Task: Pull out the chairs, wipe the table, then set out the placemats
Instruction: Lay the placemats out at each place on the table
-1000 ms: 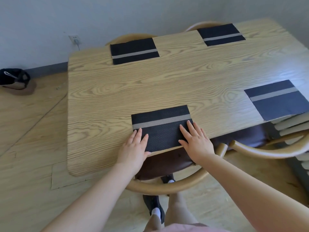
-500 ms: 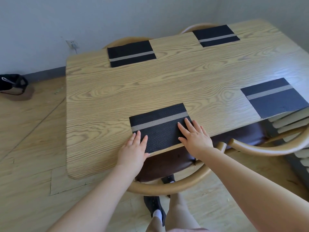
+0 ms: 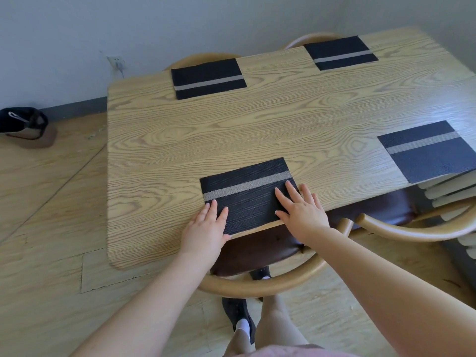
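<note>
A black placemat with a grey stripe (image 3: pixel 247 194) lies at the near edge of the wooden table (image 3: pixel 257 124). My left hand (image 3: pixel 206 228) rests flat on its left near corner, fingers straight. My right hand (image 3: pixel 301 210) presses flat on its right side. Three more striped placemats lie on the table: one at far left (image 3: pixel 208 78), one at far right (image 3: pixel 340 52), one at the near right edge (image 3: pixel 430 150). A wooden chair with a dark seat (image 3: pixel 257 253) stands pulled out below my hands.
A second chair (image 3: pixel 412 225) curves in at the right, beside stacked pale slats (image 3: pixel 450 191). Two chair backs show behind the far edge. A dark bag (image 3: pixel 23 122) sits on the floor at left by the wall. My feet stand under the near chair.
Both hands stay flat on the near placemat and shift only slightly on it. The camera view drifts a little; the mat keeps its place.
</note>
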